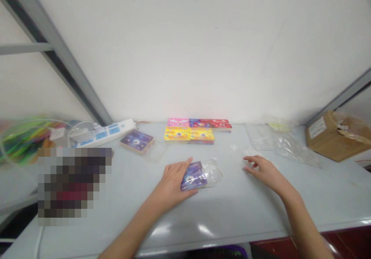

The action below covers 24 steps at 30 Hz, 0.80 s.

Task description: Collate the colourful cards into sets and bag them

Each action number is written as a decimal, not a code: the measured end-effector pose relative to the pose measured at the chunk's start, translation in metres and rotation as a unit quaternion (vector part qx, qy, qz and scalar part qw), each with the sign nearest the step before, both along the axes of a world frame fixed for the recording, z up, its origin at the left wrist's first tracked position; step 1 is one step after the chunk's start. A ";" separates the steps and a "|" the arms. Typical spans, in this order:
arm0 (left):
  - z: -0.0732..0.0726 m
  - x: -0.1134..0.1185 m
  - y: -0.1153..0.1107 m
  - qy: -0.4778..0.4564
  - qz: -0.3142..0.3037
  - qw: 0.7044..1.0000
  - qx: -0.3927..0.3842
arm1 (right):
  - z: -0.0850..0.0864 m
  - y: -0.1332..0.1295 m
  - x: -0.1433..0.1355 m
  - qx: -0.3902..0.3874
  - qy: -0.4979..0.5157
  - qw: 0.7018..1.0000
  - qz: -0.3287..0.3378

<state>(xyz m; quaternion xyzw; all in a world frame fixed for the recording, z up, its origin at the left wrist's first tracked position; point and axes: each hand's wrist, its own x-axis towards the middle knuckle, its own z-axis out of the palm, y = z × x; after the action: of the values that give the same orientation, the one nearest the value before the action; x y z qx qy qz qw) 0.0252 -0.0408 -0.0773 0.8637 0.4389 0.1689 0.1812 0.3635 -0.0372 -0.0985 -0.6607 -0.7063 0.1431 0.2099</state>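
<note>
My left hand [176, 180] is closed round the left side of a stack of purple cards [194, 175], thumb along the near edge and fingers along the far one. The cards sit inside a clear plastic bag [213, 172], whose loose end spreads to the right on the table. To the right, my right hand [262, 170] is apart from the bag, with thumb and fingers curled round a small scrap of clear plastic [245, 164]; its exact shape is hard to make out.
Pink, red and yellow card stacks [189, 132] stand by the wall. Another purple stack [137, 141] lies near a power strip [107, 132]. Clear bags [285, 143] and a cardboard box [333, 137] are at right. A pixelated area covers something at left.
</note>
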 end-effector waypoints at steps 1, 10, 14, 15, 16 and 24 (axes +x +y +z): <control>0.000 0.000 0.000 0.000 0.000 1.000 -0.001 | -0.003 0.000 0.004 -0.010 -0.006 1.000 -0.001; 0.003 0.001 0.000 0.005 0.006 1.000 -0.014 | -0.011 0.002 0.007 0.007 -0.014 1.000 -0.020; 0.006 0.002 -0.001 0.012 0.010 1.000 -0.023 | -0.010 0.003 0.005 0.023 -0.024 0.999 -0.016; 0.006 0.002 -0.001 0.013 0.011 1.000 -0.023 | -0.009 0.003 0.005 0.024 -0.023 0.999 -0.010; 0.007 0.002 -0.001 0.012 0.011 1.000 -0.023 | -0.009 0.003 0.004 0.021 -0.022 1.000 -0.003; 0.003 0.001 0.000 0.007 0.005 1.000 -0.012 | 0.000 0.009 -0.005 0.006 -0.008 1.000 0.015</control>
<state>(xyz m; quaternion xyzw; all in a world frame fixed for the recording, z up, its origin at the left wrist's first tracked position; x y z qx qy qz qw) 0.0264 -0.0411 -0.0740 0.8606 0.4461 0.1587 0.1878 0.3586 -0.0281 -0.0988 -0.6496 -0.7189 0.1368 0.2061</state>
